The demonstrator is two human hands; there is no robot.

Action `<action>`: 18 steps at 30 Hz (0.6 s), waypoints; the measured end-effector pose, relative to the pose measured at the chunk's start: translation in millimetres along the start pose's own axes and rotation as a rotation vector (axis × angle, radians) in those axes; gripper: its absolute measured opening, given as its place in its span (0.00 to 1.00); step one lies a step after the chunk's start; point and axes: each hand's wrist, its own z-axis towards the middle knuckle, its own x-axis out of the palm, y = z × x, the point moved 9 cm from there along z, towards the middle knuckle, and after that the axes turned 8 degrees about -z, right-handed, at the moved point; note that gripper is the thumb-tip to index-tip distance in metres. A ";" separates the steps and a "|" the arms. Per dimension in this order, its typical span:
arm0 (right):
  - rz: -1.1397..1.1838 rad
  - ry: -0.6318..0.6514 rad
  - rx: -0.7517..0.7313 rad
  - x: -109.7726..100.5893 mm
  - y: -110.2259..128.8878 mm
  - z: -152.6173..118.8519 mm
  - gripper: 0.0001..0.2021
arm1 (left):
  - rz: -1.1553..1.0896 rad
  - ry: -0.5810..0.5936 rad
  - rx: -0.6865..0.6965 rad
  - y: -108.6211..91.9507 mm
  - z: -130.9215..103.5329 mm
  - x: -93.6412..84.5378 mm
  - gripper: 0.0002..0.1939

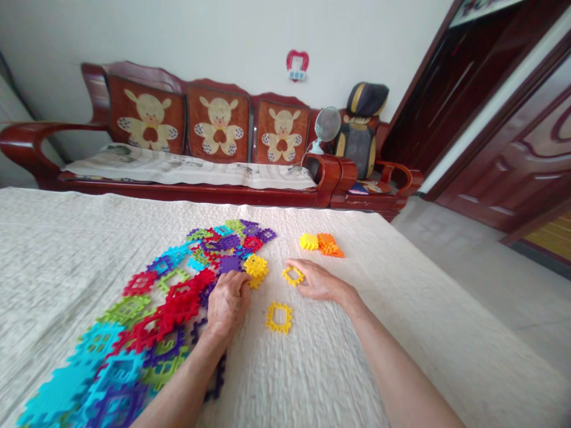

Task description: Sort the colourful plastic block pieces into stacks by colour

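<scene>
My left hand [229,300] is at the right edge of a long pile of coloured interlocking plastic pieces [182,303], its fingers curled beside yellow pieces [256,268]. Whether those fingers grip anything is hidden. My right hand [314,280] holds a yellow square frame [293,275] between thumb and fingers, a little above or on the cloth. Another yellow frame [279,317] lies flat between my forearms. Beyond my right hand sit a small yellow stack [308,241] and, touching it, an orange stack [329,245].
A quilted white cloth [401,333] covers the table. Behind its far edge stands a wooden sofa [200,193] with three bear cushions, a small fan [328,125] and a massage cushion [357,145]. Dark doors are at the right.
</scene>
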 end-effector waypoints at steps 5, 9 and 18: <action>-0.051 -0.059 0.014 -5.5 3.3 0.1 0.27 | -0.015 0.002 0.000 0.4 0.4 0.4 0.14; -0.123 -0.246 0.091 -44.1 -23.0 7.3 0.25 | -0.010 0.005 0.002 0.8 0.1 1.0 0.14; -0.322 -0.195 0.275 -74.5 -97.3 37.3 0.24 | 0.002 0.000 -0.001 1.6 -0.9 1.7 0.14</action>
